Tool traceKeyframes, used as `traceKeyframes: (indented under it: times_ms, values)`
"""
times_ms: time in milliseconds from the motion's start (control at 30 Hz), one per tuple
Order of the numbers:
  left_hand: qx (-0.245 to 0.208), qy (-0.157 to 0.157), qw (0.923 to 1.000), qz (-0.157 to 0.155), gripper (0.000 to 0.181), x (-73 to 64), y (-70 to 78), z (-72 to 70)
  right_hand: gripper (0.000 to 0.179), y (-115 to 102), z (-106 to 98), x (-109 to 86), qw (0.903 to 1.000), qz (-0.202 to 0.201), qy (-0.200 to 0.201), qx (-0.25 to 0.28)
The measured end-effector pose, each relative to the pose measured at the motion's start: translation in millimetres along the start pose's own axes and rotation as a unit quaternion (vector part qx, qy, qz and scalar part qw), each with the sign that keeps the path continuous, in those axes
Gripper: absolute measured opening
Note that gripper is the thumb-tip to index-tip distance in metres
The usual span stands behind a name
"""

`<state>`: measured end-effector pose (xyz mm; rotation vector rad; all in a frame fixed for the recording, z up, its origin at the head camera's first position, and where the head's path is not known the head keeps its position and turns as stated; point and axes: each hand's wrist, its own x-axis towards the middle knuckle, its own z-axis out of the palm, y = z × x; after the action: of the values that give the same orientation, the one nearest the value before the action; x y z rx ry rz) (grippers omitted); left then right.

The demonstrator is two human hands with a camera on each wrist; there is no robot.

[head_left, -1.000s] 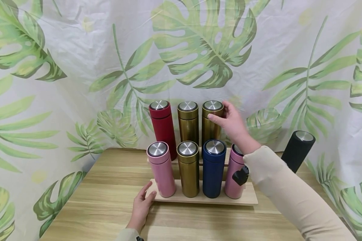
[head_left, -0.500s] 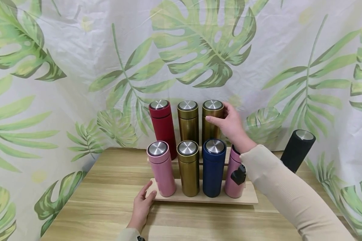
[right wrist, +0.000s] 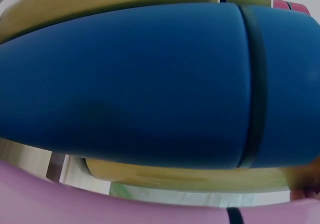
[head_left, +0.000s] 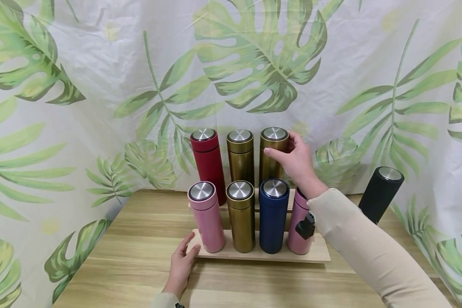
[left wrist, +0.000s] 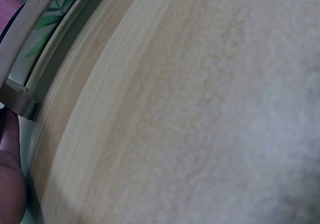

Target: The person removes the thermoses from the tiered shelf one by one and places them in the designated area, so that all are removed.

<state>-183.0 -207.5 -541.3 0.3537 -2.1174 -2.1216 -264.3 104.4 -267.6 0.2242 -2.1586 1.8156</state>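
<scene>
My right hand (head_left: 298, 157) grips the upper part of a gold vacuum flask (head_left: 271, 162) at the right of the back row, thumb in front and fingers behind. In the right wrist view, the blue flask (right wrist: 140, 84) covers much of that gold flask (right wrist: 200, 176). My left hand (head_left: 180, 263) holds the left end of the two-tier wooden rack (head_left: 262, 256), near the front pink flask (head_left: 208, 222). Only part of this hand (left wrist: 11, 169) shows in the left wrist view, against the rack's end.
A red flask (head_left: 208, 164) and another gold flask (head_left: 240, 164) share the back tier. In front stand a gold flask (head_left: 241, 226), the blue flask and a second pink flask (head_left: 298, 231), partly behind my right wrist. A black flask (head_left: 379, 194) stands at the far right.
The gold flask in my right hand has shifted slightly to the right, widening the gap from its gold neighbour. My left hand stays at the rack.
</scene>
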Motion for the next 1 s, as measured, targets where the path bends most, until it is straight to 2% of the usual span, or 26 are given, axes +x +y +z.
traceKeyframes:
  times_ms: [433, 1000]
  values:
    - [0.000, -0.002, 1.0000, -0.003, 0.055, 0.6, 0.3, 1.4, 0.060, -8.1, -8.2, 2.6, 0.9965, -0.047, 0.064, 0.027]
    - [0.001, 0.004, 1.0000, -0.006, 0.055, 0.0, 0.5, 1.1, 0.057, -14.3, -32.9, 4.7, 0.9903, -0.039, 0.131, 0.027]
